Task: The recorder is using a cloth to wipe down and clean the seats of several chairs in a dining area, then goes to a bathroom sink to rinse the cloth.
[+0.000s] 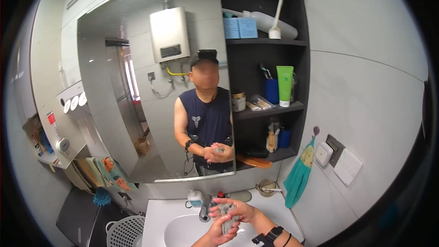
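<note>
Between my two hands is a bunched grey cloth [226, 225], held above the white washbasin [180, 224]. My left hand [218, 230] grips its lower part, with the thumb lying across the folds. From the right, my right hand [242, 210] presses the upper part of the cloth, its fingers stretched out to the left. A metal faucet [205, 209] stands just left of the hands. Part of the cloth is hidden by the fingers.
A soap pump bottle [195, 199] and a glass cup [267, 188] stand along the basin's back edge. Above hang a mirror cabinet [137, 164] and dark open shelves [264, 112]. A teal hand towel [299, 178] hangs at right. A perforated basket [127, 233] sits at lower left.
</note>
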Demonstrator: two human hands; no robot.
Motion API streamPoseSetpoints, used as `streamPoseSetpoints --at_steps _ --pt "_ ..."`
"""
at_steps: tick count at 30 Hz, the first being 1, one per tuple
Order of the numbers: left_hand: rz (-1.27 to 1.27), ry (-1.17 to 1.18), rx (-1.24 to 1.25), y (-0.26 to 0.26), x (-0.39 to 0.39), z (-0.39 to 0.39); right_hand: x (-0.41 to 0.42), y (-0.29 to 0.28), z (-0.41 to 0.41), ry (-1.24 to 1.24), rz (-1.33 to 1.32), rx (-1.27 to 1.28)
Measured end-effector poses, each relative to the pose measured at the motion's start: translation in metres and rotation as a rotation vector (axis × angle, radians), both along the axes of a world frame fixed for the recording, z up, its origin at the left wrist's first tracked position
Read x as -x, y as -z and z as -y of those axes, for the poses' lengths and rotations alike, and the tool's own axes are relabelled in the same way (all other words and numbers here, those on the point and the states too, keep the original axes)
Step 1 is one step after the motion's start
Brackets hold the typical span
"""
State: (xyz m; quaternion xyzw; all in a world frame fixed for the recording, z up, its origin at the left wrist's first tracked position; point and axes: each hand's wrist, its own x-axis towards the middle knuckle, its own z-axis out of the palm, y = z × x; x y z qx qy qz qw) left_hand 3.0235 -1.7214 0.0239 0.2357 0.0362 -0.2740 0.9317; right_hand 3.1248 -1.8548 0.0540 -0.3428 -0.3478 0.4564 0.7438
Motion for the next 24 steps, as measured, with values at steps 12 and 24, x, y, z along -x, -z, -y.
streamPoseSetpoints --at_steps 12,24 --pt "0.118 0.036 -1.244 0.049 -0.009 -0.002 0.011 0.067 -0.037 0.567 0.048 0.447" --pt "0.341 -0.088 -2.082 0.07 -0.021 -0.013 0.001 0.116 -0.063 0.873 -0.408 0.389"
